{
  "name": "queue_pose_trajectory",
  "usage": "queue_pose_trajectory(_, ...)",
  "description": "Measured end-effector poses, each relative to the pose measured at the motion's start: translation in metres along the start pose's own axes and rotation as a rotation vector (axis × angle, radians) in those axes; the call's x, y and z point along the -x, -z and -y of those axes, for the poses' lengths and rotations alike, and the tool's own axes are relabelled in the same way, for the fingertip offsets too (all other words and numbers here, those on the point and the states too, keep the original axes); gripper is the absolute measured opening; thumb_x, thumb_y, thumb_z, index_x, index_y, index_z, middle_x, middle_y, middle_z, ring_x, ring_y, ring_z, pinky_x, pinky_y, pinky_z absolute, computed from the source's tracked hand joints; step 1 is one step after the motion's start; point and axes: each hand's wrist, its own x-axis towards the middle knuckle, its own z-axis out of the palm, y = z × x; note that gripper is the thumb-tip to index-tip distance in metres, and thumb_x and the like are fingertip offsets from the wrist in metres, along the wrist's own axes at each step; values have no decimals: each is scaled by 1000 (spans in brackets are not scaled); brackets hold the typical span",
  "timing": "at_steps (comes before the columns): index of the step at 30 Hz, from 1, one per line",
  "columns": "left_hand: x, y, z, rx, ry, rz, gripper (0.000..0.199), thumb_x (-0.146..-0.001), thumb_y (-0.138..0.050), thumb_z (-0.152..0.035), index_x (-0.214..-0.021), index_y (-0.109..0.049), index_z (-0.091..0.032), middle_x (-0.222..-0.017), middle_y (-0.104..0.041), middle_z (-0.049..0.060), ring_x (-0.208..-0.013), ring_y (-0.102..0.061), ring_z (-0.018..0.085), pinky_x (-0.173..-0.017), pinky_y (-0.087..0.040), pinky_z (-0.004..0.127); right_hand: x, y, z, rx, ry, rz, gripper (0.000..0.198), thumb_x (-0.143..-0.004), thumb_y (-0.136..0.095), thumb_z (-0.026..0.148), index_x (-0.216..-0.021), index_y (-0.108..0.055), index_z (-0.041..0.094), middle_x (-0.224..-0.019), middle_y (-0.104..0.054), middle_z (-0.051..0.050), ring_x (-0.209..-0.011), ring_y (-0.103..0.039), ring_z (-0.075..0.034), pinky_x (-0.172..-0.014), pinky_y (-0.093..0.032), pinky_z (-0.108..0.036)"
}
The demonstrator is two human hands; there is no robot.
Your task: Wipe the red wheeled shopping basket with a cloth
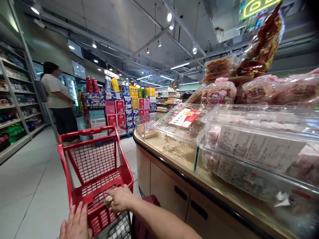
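Note:
A red plastic shopping cart (99, 131) stands in front of me, its upper basket showing only bare grid panels. At the cart's near left edge is my left hand (76, 224), fingers stretched out and slightly apart, with nothing held; whether it rests on the rim I cannot tell. Over the basket's near side reaches my right hand (122, 199), its fingers closed around a small greenish-white thing (108, 201) whose kind I cannot make out. Below the red basket, part of a lower grey grid (122, 229) shows.
On my right a curved wooden display counter (164, 167) holds clear plastic food boxes (185, 121) and bagged baked goods (219, 91). Ahead are stacked drink cartons (117, 113). A person (58, 96) stands at the left, near shelves (17, 96). Tiled floor (32, 186) runs along the left.

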Motion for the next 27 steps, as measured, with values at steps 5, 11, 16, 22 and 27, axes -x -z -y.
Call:
queue_pose_trajectory(5, 5, 19, -3, 19, -20, 96, 55, -69, -34, -8, -124, -43, -6, -133, -41, 15, -130, -25, 24, -105, -23, 44, -5, 35, -18, -191, -67, -133, 31, -71, -35, 4, -77, -64, 12, -65, -65, 4, -55, -57, -7, -56, -44, -16)
queue_pose_trajectory(11, 16, 13, -13, 14, 19, 26, 57, -68, -38, -7, -125, -40, -6, -136, -37, 14, -131, -23, 24, -106, -24, 42, 39, -12, -14, -117, -16, -362, 38, -67, -38, 3, -94, -62, 15, -110, -58, -10, -107, -49, -20, -93, -38, -40)
queue_pose_trajectory(16, 21, 11, -12, -2, 15, -3, 56, -69, -38, -7, -125, -41, -7, -136, -38, 13, -131, -23, 24, -106, -26, 42, 65, -50, -4, 63, 222, -327, 42, -76, -41, 6, -113, -55, 19, -118, -55, -9, -115, -43, -19, -97, -33, -41)
queue_pose_trajectory(22, 22, 13, -13, 6, -16, 33, 59, -68, -38, -7, -127, -38, -7, -137, -36, 12, -130, -23, 24, -105, -26, 43, 68, -30, -26, 201, 90, -291, 43, -79, -42, 10, -121, -49, 16, -125, -50, -13, -121, -37, -22, -98, -30, -43)
queue_pose_trajectory(27, 21, 18, -15, 1, -28, 58, 58, -68, -38, -7, -127, -38, -7, -138, -35, 12, -131, -21, 25, -106, -26, 43, 73, -41, -8, 239, 104, -287, 48, -80, -49, 25, -126, -43, 15, -133, -40, -15, -126, -28, -29, -100, -22, -50)
